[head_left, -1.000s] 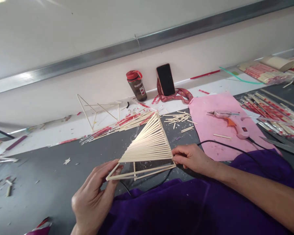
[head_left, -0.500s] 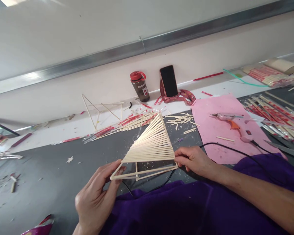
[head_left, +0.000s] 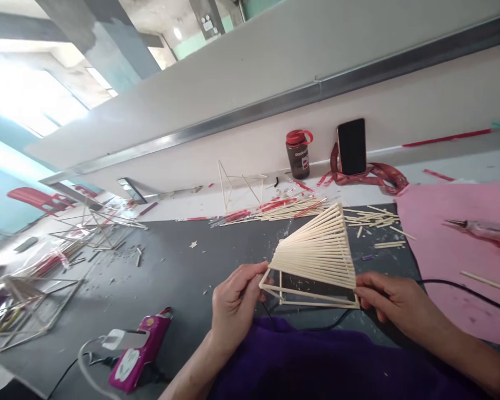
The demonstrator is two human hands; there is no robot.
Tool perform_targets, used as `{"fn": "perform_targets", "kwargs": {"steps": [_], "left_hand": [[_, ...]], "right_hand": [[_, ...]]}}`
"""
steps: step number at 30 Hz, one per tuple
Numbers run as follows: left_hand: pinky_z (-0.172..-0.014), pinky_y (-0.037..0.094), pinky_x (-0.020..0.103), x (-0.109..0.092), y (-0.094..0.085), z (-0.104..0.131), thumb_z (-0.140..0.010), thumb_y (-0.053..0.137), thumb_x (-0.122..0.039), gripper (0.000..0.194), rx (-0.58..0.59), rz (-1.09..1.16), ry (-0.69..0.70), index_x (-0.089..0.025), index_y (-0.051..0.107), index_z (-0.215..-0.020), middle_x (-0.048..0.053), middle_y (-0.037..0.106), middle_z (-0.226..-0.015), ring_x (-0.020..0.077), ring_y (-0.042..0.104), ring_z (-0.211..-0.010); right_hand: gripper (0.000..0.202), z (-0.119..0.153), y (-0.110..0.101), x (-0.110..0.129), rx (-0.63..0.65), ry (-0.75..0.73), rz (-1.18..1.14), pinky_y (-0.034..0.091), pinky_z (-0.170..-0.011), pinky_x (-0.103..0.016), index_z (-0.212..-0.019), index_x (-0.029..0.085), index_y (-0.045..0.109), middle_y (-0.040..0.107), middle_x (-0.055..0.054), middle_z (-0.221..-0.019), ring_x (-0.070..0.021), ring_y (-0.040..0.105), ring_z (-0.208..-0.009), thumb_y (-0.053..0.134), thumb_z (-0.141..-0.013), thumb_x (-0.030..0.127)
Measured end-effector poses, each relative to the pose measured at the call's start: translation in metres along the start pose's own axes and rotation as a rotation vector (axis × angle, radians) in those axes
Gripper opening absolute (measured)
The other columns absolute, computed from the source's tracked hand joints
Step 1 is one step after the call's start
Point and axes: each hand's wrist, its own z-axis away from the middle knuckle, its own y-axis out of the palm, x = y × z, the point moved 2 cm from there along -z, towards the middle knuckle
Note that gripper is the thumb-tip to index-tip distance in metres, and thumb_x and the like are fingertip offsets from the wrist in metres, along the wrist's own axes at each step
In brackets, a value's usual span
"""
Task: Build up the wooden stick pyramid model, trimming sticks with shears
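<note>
A wooden stick frame (head_left: 316, 261) is held up between both hands in the head view, its sloping side covered with a row of pale sticks that narrows toward the top. My left hand (head_left: 238, 294) pinches the frame's lower left corner. At the lower right corner, the fingers of my right hand (head_left: 385, 294) are closed on the frame. The lower part of this side is an open gap between thin sticks. Loose short sticks (head_left: 370, 218) lie behind the frame on the dark table (head_left: 170, 278).
Behind stand a red-lidded bottle (head_left: 298, 155) and a phone (head_left: 351, 147) with a red strap. A glue gun (head_left: 483, 230) lies on pink paper (head_left: 433, 222) at right. A purple power strip (head_left: 139, 353) is at lower left; other stick frames (head_left: 95, 222) stand farther left.
The camera view has swung left, so the scene appears farther right and more stick frames and the power strip show. Both hands still hold the frame, which is turned slightly.
</note>
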Motion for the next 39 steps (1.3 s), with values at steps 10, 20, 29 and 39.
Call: {"fn": "perform_targets", "kwargs": {"steps": [10,20,29,39], "left_hand": [[-0.065,0.054,0.02,0.003,-0.003,0.001,-0.087,0.056,-0.012,0.026,0.006,-0.164,0.236,-0.02,0.067,-0.108,0.004,0.072,-0.088,0.0128,0.068,-0.077],[-0.052,0.054,0.017,0.008,0.0,0.001,-0.089,0.056,-0.02,0.019,0.025,-0.009,0.009,-0.024,0.067,-0.103,-0.002,0.072,-0.079,0.0098,0.066,-0.061],[-0.061,0.054,0.015,0.004,-0.003,-0.002,-0.083,0.064,-0.032,0.019,-0.077,-0.154,-0.042,-0.026,0.069,-0.1,-0.005,0.074,-0.078,0.0098,0.068,-0.064],[-0.064,0.052,0.014,0.007,-0.003,-0.004,-0.083,0.063,-0.04,0.023,-0.081,-0.248,-0.022,-0.028,0.069,-0.101,-0.006,0.074,-0.076,0.0096,0.069,-0.067]], "right_hand": [[0.028,0.001,0.002,-0.002,0.046,0.066,0.033,0.044,-0.053,-0.021,-0.085,0.024,0.062,0.064,0.004,-0.069,-0.0097,0.057,-0.047,0.043,-0.091,0.043],[0.026,0.0,0.0,0.002,0.032,0.013,0.014,0.042,-0.053,-0.02,-0.084,0.023,0.062,0.062,0.005,-0.067,-0.0087,0.057,-0.048,0.043,-0.093,0.039],[0.02,-0.001,-0.004,0.008,-0.11,-0.134,0.102,0.042,-0.053,-0.02,-0.089,0.02,0.066,0.068,0.003,-0.069,-0.0104,0.061,-0.053,0.049,-0.092,0.029],[0.025,0.005,0.0,0.007,-0.35,-0.454,0.495,0.04,-0.058,-0.026,-0.083,0.018,0.064,0.07,0.001,-0.073,-0.0143,0.067,-0.063,0.046,-0.097,0.029]]}}
